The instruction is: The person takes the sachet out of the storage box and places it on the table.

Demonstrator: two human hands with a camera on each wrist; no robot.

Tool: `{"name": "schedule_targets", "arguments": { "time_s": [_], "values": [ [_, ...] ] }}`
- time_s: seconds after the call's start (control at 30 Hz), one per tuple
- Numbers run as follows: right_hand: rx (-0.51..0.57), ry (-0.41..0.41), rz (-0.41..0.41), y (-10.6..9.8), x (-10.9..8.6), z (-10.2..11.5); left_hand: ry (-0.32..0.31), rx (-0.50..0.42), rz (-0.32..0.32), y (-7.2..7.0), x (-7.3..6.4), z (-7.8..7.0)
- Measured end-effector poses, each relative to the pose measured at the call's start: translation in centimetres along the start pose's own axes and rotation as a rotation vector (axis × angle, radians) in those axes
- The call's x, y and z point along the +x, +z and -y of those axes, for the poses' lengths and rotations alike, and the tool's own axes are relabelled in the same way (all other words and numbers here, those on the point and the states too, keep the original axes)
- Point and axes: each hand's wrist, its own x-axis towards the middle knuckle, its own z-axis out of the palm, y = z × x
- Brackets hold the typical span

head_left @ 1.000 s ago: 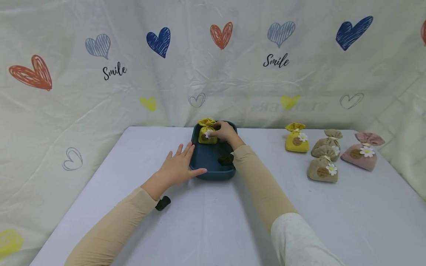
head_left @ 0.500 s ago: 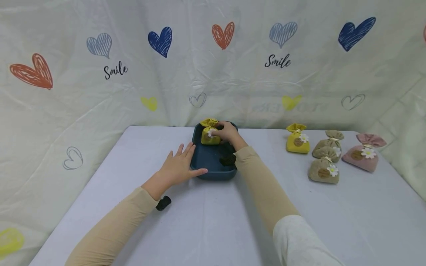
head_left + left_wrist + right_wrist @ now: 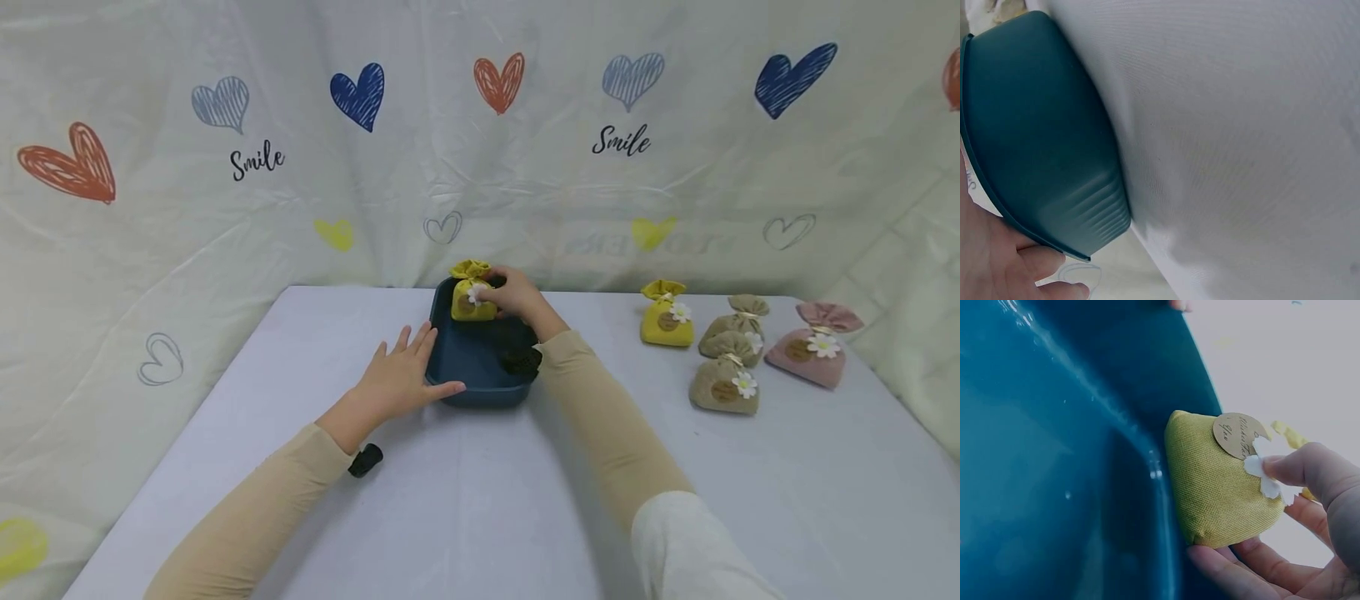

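Note:
My right hand [image 3: 519, 298] pinches a yellow cloth drawstring pouch [image 3: 461, 293] at the far end of a dark teal tub [image 3: 483, 399]. In the right wrist view the thumb presses the pouch's white flower, beside a round brown tag [image 3: 1235, 434], with fingers under and behind the pouch. The pouch's base faces the tub's inner wall; whether they touch I cannot tell. My left hand [image 3: 397, 379] lies with spread, straight fingers against the tub's left rim. In the left wrist view its fingers [image 3: 1041, 262] touch the rim near a ribbed corner.
On the right of the white table [image 3: 420, 533] stand another yellow pouch [image 3: 658, 330], two beige pouches [image 3: 716, 396] and a pink pouch [image 3: 798, 367], all with white flowers. A white curtain [image 3: 555, 183] with printed hearts hangs behind the table.
The right hand has raised the yellow pouch slightly and shifted it a little to the right within the tub. The left hand and the tub have stayed in place.

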Motion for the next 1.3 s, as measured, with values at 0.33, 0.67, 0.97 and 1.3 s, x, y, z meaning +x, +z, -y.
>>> {"name": "schedule_targets", "arguments": {
  "time_s": [0.33,0.67,0.97,1.3],
  "values": [
    [-0.011,-0.04,0.02,-1.1,-1.4,1.0,0.008,-0.005,-0.006,0.2,0.0,0.0],
    [0.022,-0.067,0.046,-1.3,-2.2,1.9,0.001,-0.012,-0.008,0.0,-0.1,-0.1],
    [0.01,-0.09,0.075,-1.5,-3.4,2.2,-0.005,-0.009,-0.005,0.2,0.2,0.1],
    [-0.022,-0.108,0.089,-2.1,-4.8,2.4,-0.003,-0.006,-0.003,0.3,0.2,0.2]
  ]
}}
